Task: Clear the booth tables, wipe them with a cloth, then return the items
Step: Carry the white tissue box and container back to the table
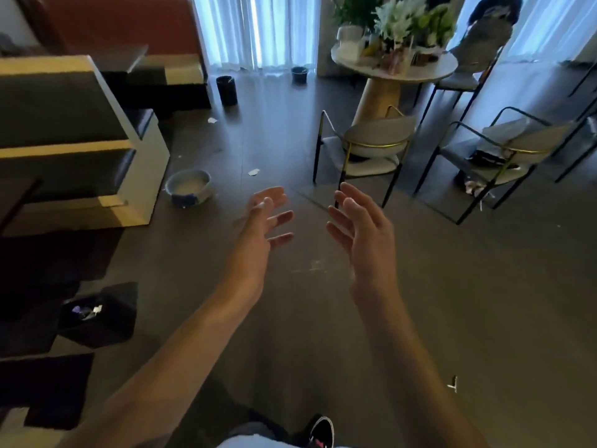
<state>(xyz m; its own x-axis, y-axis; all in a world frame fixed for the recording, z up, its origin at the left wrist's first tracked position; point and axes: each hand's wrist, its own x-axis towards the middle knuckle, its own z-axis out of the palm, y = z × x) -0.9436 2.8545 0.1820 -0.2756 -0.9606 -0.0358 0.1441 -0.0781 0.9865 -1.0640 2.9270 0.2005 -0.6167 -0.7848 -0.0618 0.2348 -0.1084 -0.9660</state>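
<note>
Head view, looking down across a dark floor (420,318). Both arms extended forward at mid-frame, palms turned toward each other with a gap between them.

Left hand (258,227): fingers straight and spread, holding nothing. Right hand (361,234): fingers loosely extended, slightly bent, holding nothing. Neither hand touches any object.

Booth seating (64,124) along the left edge, dark cushions on pale bases. A dark booth counter (19,202) corner shows at far left; its top is mostly out of frame. No cloth visible.

White-and-blue bowl (189,187) sits on the floor just beside the booth base. Paper scraps (253,172) lie on the floor near it. A dark square bin (97,315) with litter inside stands at lower left. Two dark cylindrical bins (227,90) stand by the curtains (255,30).

Round counter (394,63) at upper right carries flowers (410,21) and small clutter, blurred. Gold-framed chairs (368,147) stand around it. One shoe (319,431) at bottom edge.
</note>
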